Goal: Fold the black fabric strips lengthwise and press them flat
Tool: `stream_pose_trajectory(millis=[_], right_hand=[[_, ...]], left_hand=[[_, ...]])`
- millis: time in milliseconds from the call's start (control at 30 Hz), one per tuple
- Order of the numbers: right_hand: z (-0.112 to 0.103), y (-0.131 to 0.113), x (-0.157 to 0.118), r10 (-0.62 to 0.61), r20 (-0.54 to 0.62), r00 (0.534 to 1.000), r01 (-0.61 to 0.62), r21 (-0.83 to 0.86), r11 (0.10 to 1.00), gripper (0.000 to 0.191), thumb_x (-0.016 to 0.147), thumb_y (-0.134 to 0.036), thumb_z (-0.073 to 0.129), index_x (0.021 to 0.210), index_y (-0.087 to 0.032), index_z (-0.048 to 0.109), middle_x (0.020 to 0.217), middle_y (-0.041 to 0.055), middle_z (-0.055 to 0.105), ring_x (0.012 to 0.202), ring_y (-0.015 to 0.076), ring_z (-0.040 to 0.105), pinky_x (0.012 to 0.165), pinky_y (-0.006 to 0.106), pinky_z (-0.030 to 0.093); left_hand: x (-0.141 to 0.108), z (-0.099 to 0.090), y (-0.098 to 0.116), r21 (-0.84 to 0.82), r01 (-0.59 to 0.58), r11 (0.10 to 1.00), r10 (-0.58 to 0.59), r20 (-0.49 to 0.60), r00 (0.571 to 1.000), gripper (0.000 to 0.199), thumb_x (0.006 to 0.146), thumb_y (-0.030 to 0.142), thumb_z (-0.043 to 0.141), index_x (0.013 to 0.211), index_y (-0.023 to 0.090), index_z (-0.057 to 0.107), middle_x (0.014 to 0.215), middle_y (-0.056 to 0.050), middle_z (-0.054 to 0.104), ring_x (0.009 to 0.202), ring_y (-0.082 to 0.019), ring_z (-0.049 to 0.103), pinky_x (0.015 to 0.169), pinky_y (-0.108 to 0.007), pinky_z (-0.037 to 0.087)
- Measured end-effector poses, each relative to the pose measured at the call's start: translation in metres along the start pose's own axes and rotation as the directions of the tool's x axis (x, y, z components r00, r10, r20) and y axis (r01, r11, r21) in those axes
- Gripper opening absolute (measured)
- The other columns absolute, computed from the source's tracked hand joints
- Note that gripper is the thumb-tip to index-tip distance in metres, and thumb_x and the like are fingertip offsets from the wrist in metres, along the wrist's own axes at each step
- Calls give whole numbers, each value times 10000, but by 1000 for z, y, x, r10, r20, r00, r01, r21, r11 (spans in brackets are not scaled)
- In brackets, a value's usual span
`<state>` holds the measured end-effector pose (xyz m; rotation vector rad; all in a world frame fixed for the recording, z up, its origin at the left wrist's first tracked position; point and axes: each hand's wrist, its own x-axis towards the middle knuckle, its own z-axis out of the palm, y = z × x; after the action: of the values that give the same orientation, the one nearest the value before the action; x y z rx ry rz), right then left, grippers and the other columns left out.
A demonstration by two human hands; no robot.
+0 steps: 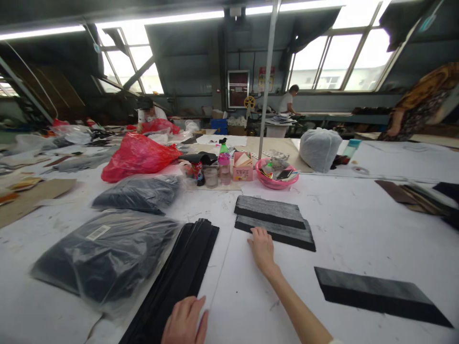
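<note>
My right hand (262,246) reaches forward, with its fingertips at the near edge of two overlapping strips of black fabric (276,230), each with a greyish upper band. Its fingers are slightly bent and lie on the edge, not wrapped around it. Lower in the view, my left hand (184,321) is beside the long stack of black fabric strips (186,267), fingers apart and partly cut off by the frame. It is nearest to the stack's right side; whether it touches is unclear. Another black strip with a grey band (380,295) lies flat at the right.
Two clear plastic bags of dark fabric (111,258) lie left of the stack. Across the white-covered table stand a red plastic bag (138,160), bottles, a pink box (243,167) and a pink basket (277,179) near a metal pole (268,81). Other people are farther back.
</note>
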<state>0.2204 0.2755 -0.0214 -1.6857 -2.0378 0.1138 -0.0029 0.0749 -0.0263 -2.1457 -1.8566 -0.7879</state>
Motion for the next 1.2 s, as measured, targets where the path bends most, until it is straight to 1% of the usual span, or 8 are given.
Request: stream_pose_trajectory(millis=[167,233,333,567,800,933,1033,1200], right_hand=[[12,10,17,-101,35,994,105,-180,978,167,850,-127,580,1005,-183,598,953,82,613,924,235,521,764,345,355],[13,13,20,-145,55,988,153,-214,965,130,868,-120,549,967,-183,605,933,81,607,902,226,514,747,338,343],[10,19,20,-209,82,974,223,-225,949,105,883,-126,533,923,-192,605,918,66,601,893,213,504,732,326,327],[-1,29,8,-212,74,974,222,-179,958,115,875,-314,612,894,-206,580,910,43,596,889,210,499,724,318,308],[9,23,9,-115,-4,993,115,11,993,108,910,-186,502,830,-202,573,854,59,595,838,208,505,728,315,316],[10,29,3,18,-92,996,4,231,973,189,921,-210,436,792,-195,573,830,68,601,838,208,521,752,305,355],[6,36,0,136,-142,980,-60,442,895,211,906,-330,466,804,-198,594,774,40,614,759,186,551,715,283,409],[-41,79,-7,459,-263,849,-144,720,679,372,928,-479,346,1070,-187,527,790,3,613,624,145,587,595,274,490]], left_hand=[[58,35,58,-397,277,875,-150,321,935,257,877,237,463,1073,234,629,956,-58,633,877,-197,625,753,-319,516],[91,53,72,-572,509,643,-277,447,851,318,860,249,498,1165,186,566,971,-69,613,794,-162,627,690,-278,518],[137,85,78,-641,763,83,-435,665,607,500,851,276,541,1293,108,378,831,-43,599,536,-114,602,457,-210,464],[174,125,69,-660,741,-121,-441,705,556,386,910,259,505,1226,127,328,799,-65,638,625,-130,671,596,-254,550],[164,126,73,-723,675,147,-425,570,703,177,900,210,445,1017,107,527,801,-90,650,701,-171,677,653,-329,574],[167,122,79,-726,507,465,-392,345,853,201,856,193,497,1024,167,604,1134,-122,611,1152,-253,545,990,-469,441],[167,127,83,-510,215,833,-126,203,971,283,831,172,533,1103,175,610,1268,-117,556,1288,-267,413,1104,-493,288],[162,136,82,-262,-21,965,72,187,980,338,881,200,459,1202,181,565,1252,-114,567,1225,-258,464,1093,-497,281]])
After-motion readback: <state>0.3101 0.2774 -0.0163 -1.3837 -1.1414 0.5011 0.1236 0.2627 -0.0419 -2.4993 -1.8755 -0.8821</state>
